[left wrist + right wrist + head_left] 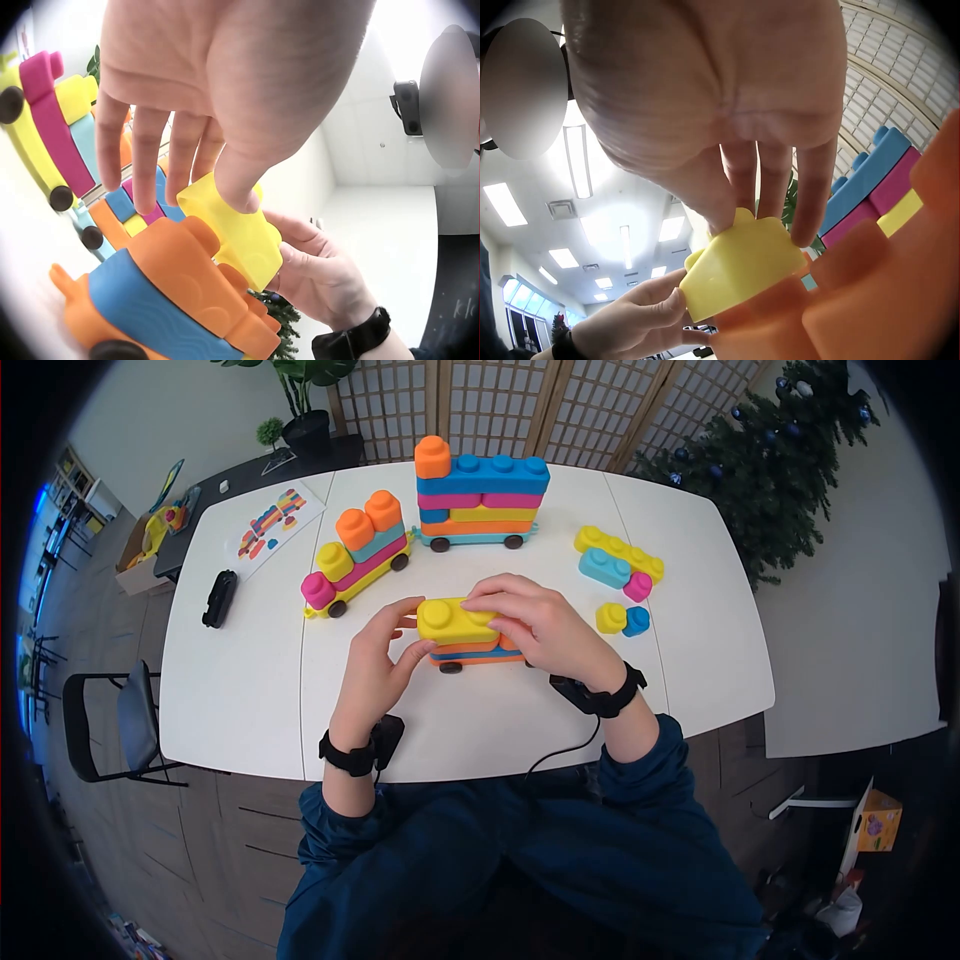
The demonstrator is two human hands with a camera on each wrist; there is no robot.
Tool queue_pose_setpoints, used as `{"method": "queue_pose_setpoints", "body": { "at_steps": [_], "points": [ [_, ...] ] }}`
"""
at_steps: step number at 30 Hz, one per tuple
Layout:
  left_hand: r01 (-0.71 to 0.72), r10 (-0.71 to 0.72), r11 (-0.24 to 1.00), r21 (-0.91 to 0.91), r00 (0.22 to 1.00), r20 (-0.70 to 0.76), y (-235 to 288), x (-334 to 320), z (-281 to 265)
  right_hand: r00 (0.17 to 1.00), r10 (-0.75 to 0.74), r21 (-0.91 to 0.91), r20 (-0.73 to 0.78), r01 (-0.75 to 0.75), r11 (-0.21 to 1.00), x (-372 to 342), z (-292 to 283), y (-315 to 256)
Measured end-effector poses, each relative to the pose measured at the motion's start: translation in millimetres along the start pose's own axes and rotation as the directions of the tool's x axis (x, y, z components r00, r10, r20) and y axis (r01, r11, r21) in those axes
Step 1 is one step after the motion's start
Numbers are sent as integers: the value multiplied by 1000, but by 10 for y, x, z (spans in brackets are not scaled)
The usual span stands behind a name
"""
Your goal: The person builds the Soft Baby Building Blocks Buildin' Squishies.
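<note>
A yellow building block (436, 624) with round studs is held between both hands, just over an orange and blue block car (470, 654) near the middle of the table. My left hand (383, 652) pinches its left end, thumb on the near side and fingers on the far side. At the other end, my right hand (535, 622) grips it with thumb and fingers from above. In the left wrist view the yellow block (236, 229) is tilted over the orange studs of the car (176, 277). The right wrist view shows it (742, 266) close above orange blocks (761, 315).
Behind stands a tall block car (480, 500); a yellow-based one (365, 565) is at left. Loose blocks (605, 567) lie at right, with a small yellow block (611, 618) and a blue one (637, 621). A picture sheet (275, 525) and black case (220, 598) lie far left.
</note>
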State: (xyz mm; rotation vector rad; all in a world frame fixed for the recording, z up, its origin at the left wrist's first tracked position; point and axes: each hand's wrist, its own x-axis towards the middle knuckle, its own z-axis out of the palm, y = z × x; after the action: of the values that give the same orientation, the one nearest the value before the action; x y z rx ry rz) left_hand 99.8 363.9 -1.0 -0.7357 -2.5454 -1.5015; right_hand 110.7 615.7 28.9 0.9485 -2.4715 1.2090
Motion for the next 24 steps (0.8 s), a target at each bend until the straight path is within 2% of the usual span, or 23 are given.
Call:
{"method": "queue_pose_setpoints", "body": {
  "at_steps": [2,5,9,11,17,21,24],
  "points": [
    [-7,7,1000,-30,1000,1,-15,5,9,999,51,55,-8,-51,997,-19,22,6],
    [39,-38,997,-66,999,21,-24,7,29,998,53,92,-17,-51,994,-36,30,23],
    [33,-32,997,-72,999,14,-7,23,48,997,62,110,-40,-57,992,-62,36,55],
    [94,-93,993,-68,995,21,33,27,48,990,143,178,-1,-140,974,-68,17,45],
    [66,-64,997,-35,996,57,35,75,49,978,210,296,-1,-201,934,-126,55,172],
    [60,-59,998,-26,996,60,39,78,71,971,240,279,4,-231,932,-151,61,150],
    [46,-44,998,-32,998,50,26,74,59,984,174,231,-40,-160,960,-169,104,163]
  ]
}}
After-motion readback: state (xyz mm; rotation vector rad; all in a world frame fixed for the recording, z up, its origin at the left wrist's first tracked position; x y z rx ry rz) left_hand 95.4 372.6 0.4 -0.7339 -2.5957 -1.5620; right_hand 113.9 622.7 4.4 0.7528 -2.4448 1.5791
